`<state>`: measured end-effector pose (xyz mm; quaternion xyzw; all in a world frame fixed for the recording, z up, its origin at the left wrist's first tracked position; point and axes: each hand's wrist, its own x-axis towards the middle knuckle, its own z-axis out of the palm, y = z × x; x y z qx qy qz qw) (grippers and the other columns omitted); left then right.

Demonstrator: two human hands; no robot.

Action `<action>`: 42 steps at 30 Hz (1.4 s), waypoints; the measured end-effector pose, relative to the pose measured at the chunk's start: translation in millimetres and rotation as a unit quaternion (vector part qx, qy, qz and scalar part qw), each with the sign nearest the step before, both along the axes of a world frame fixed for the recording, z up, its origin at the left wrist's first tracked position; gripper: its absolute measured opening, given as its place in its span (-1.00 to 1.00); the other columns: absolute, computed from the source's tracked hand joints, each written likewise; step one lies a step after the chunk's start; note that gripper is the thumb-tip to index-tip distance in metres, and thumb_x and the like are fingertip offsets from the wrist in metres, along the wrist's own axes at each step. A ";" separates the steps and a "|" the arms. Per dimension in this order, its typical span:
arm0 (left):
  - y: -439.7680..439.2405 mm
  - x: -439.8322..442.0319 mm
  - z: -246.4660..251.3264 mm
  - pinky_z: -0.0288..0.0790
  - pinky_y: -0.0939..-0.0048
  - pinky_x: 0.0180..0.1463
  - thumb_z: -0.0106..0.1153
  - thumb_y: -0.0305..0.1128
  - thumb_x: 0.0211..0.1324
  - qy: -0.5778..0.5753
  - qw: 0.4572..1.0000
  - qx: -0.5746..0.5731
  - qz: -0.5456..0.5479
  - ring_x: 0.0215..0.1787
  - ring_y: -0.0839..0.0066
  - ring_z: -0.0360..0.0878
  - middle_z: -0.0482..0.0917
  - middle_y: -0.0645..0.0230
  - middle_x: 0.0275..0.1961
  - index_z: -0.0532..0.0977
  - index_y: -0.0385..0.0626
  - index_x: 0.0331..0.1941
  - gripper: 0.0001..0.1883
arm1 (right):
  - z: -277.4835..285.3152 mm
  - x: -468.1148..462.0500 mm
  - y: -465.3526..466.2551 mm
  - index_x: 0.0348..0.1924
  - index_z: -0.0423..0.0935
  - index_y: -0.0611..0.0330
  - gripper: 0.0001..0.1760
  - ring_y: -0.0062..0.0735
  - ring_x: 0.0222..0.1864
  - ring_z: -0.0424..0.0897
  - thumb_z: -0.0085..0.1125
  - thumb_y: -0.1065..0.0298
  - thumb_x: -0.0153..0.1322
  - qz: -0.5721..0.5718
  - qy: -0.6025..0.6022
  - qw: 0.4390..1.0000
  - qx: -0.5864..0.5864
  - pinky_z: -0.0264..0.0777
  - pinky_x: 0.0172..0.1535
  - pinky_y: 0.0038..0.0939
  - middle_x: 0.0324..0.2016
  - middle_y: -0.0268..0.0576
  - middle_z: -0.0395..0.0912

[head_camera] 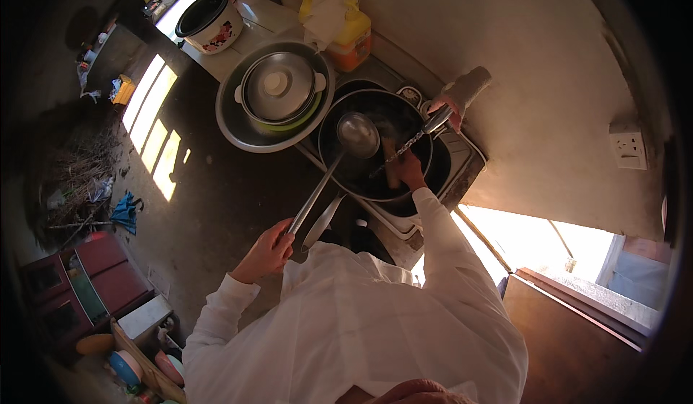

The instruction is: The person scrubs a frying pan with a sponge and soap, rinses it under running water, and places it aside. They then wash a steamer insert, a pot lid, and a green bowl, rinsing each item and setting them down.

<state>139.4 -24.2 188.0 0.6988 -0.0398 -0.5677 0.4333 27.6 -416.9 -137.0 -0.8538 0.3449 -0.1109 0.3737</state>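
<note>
My left hand (269, 250) grips the long handle of a metal ladle (358, 135), whose round bowl is over a dark wok (349, 179). My right hand (410, 170) reaches down inside the wok and holds a brown oblong thing (391, 160), possibly a scrubber; its exact kind is unclear. Beside that hand, a metal spout (437, 119) slants from a cloth-wrapped pipe (470, 87). A thin twisted line, apparently running water, goes from the spout into the wok. The wok's handle (323, 223) points towards me.
The wok rests on a gas stove (457, 160). To its left, a large metal basin (238, 136) bears a lidded pot (277, 85). Behind are a yellow-and-orange jug (346, 41) and a flowered cooker pot (216, 30). A wall socket (628, 147) is on the right.
</note>
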 end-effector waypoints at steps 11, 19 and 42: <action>-54.6 -4.3 -47.7 0.21 0.58 -0.60 -0.12 -0.27 0.54 0.095 0.991 0.083 -0.033 -0.60 0.74 0.20 0.37 0.48 -0.49 0.42 -0.12 0.02 -0.78 | 31.9 18.2 -4.3 0.00 0.58 0.10 -0.66 0.21 0.01 0.62 0.05 0.11 0.49 0.068 0.121 0.988 0.063 0.55 0.01 0.04 -0.11 0.25 0.64; -73.6 7.8 -48.8 0.14 0.65 -0.61 -0.13 -0.26 0.53 0.196 0.979 0.058 0.004 -0.61 0.78 0.14 0.36 0.51 -0.48 0.43 -0.07 0.02 -0.79 | -10.2 40.1 -1.4 0.06 0.60 0.04 -0.55 0.07 -0.03 0.67 0.07 -0.06 0.50 0.323 -0.009 0.933 0.157 0.58 0.01 -0.09 -0.07 0.04 0.68; -60.5 28.9 -35.6 0.07 0.66 -0.64 -0.09 -0.28 0.50 0.313 0.948 0.051 0.039 -0.62 0.80 0.14 0.36 0.49 -0.46 0.36 -0.01 -0.28 -0.82 | 28.4 22.9 1.6 0.12 0.59 0.02 -0.44 0.08 -0.01 0.67 0.08 -0.18 0.47 0.350 0.169 0.916 0.101 0.58 0.04 -0.15 -0.08 0.07 0.69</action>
